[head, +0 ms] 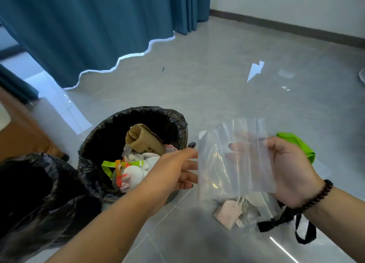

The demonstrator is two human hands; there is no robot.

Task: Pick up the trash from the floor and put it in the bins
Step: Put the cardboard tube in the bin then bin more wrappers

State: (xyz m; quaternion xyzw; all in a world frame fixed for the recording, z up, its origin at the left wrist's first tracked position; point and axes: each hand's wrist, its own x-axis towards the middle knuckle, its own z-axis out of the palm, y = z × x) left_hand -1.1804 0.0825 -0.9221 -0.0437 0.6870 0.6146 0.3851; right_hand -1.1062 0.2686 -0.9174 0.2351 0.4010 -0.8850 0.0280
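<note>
Grey tiled floor (217, 84), glossy, with a blue curtain (98, 35) hanging along the far left. Two bins lined with black bags at lower left: near bin (29, 193), dark inside, contents not visible; far bin (177, 124), already part-filled with a crushed brown carton (146, 140), white scraps and green strips. Clear plastic bag (235, 160) held up in the air just right of the far bin, stretched between both hands, probably to steady the floppy film before dropping it in. Left hand (169, 171) pinching the bag's left edge, fingers (189, 165) partly hidden behind the film. Right hand (290, 169) gripping the right side, thumb in front and fingers curled behind. More trash on the floor below the bag: a pale pouch (227, 213), crumpled clear plastic with black straps (286, 221), something green (296, 144) behind the right hand. Task roughly midway, judging by these leftovers.
</note>
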